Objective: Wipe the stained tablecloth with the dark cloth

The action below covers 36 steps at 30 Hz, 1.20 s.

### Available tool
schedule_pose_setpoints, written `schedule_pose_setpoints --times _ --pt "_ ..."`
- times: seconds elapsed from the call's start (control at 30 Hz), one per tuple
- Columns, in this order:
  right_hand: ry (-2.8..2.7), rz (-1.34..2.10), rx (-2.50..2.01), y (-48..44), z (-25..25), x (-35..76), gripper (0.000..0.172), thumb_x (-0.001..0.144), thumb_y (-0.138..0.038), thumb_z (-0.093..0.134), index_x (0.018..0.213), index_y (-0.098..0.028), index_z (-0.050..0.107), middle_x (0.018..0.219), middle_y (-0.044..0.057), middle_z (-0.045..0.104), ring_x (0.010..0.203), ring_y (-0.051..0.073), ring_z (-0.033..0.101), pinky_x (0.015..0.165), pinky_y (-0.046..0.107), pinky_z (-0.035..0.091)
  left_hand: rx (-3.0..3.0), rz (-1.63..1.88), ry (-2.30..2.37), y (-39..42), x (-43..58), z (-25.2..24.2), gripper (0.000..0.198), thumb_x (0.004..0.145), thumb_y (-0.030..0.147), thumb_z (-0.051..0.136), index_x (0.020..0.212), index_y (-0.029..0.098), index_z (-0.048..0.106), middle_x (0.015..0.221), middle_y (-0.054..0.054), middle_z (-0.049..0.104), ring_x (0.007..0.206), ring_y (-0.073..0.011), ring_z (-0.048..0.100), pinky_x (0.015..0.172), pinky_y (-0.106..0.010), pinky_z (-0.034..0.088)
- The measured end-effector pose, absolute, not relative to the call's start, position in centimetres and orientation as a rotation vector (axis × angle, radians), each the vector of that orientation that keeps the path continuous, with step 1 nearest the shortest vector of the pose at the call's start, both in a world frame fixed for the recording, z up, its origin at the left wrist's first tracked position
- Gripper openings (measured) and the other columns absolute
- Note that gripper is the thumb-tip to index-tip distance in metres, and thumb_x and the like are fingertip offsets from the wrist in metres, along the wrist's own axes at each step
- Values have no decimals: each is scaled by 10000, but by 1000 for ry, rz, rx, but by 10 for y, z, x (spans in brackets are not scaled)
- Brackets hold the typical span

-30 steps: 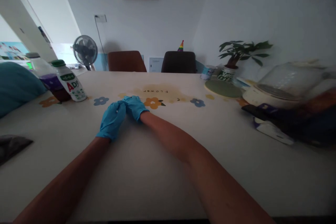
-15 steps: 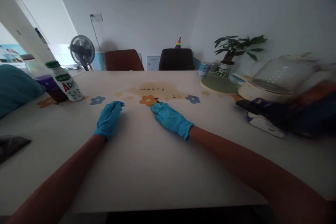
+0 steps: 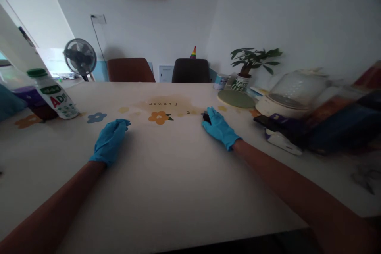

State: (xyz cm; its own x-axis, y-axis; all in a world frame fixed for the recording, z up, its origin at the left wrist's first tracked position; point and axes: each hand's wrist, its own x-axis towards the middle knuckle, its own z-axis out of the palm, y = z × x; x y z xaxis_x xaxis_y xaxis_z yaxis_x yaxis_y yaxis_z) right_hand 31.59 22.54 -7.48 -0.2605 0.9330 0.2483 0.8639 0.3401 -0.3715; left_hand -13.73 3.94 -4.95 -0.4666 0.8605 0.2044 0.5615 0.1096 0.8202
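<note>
Left of the orange flower (image 3: 158, 117), the left hand (image 3: 110, 141) is showing curled fingers. Right of it, the right hand (image 3: 222, 128) is framing a dark item (image 3: 206, 117) between thumb and fingers; I cannot tell either's grip.

The white, flower-printed table (image 3: 166, 190) bears a green-capped bottle (image 3: 61, 101), a can (image 3: 220, 82), a potted plant (image 3: 241, 83) — and a green mat (image 3: 236, 99).

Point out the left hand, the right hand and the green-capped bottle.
Left hand (image 3: 110, 141): head view, middle of blue glove.
Right hand (image 3: 220, 128): head view, middle of blue glove.
Bottle (image 3: 56, 96): head view, printed side below cap.
</note>
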Motion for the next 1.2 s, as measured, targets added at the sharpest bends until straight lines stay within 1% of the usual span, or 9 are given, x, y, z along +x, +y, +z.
schedule_pose_setpoints --times 0.13,0.27,0.5,0.7,0.83,0.93,1.07,1.13,1.2 --pt "-2159 227 -1712 239 -64 308 684 1122 -428 671 1752 -167 713 1692 309 814 1556 547 766 1363 763 609 1385 1205 2113 37 -133 -42 491 1034 511 549 1246 227 888 1368 -175 929 1367 -438 847 1316 -674 660" --pt "-2191 228 -1726 245 -61 277 559 1164 -427 678 1659 -177 751 1563 293 862 1472 499 801 1288 652 653 1406 1119 2179 35 -127 -34 443 1032 441 538 1195 231 892 1350 -163 928 1357 -430 854 1351 -671 640" --pt "-2374 262 -1516 232 -61 176 472 1231 -450 677 1627 -210 767 1695 233 821 1578 420 741 1400 535 543 1422 1063 2205 35 -123 -27 425 1035 424 520 1159 239 882 1398 -168 929 1447 -422 839 1392 -624 617" --pt "-2426 456 -1272 219 -58 96 434 1217 -466 722 1591 -265 813 1718 174 826 1662 455 661 1474 646 415 1422 1083 2173 35 -123 -26 432 1035 426 513 1166 232 876 1386 -170 935 1447 -428 841 1394 -642 617" --pt "-2430 522 -1213 216 -56 47 621 1163 -462 800 1754 -287 730 1917 133 703 1774 504 552 1529 769 272 1420 1095 2165 36 -123 -27 432 1032 421 522 1164 229 887 1369 -173 933 1445 -433 841 1392 -640 620" --pt "-2499 459 -1174 213 -54 15 704 1159 -409 786 1836 -268 653 1994 130 630 1798 507 500 1519 797 254 1423 1109 2176 37 -123 -29 425 1030 400 525 1160 235 894 1348 -161 937 1420 -426 847 1375 -629 633" --pt "-2573 455 -1118 210 -50 -7 491 1192 -370 706 1638 -172 767 1900 160 721 1643 428 630 1422 611 422 1429 1124 2171 38 -125 -32 415 1038 410 538 1166 247 897 1337 -147 942 1382 -419 852 1343 -618 653" --pt "-2604 454 -1085 208 -48 -6 406 1212 -351 670 1531 -143 810 1795 169 797 1560 374 689 1374 495 450 1427 1121 2173 38 -126 -33 420 1043 420 539 1172 245 898 1340 -151 939 1380 -420 851 1338 -616 655" --pt "-2623 446 -1059 208 -46 2 392 1220 -332 666 1529 -140 815 1751 163 825 1564 342 701 1375 430 442 1425 1111 2173 37 -126 -33 427 1052 423 533 1173 240 899 1342 -161 933 1392 -421 850 1346 -618 649"
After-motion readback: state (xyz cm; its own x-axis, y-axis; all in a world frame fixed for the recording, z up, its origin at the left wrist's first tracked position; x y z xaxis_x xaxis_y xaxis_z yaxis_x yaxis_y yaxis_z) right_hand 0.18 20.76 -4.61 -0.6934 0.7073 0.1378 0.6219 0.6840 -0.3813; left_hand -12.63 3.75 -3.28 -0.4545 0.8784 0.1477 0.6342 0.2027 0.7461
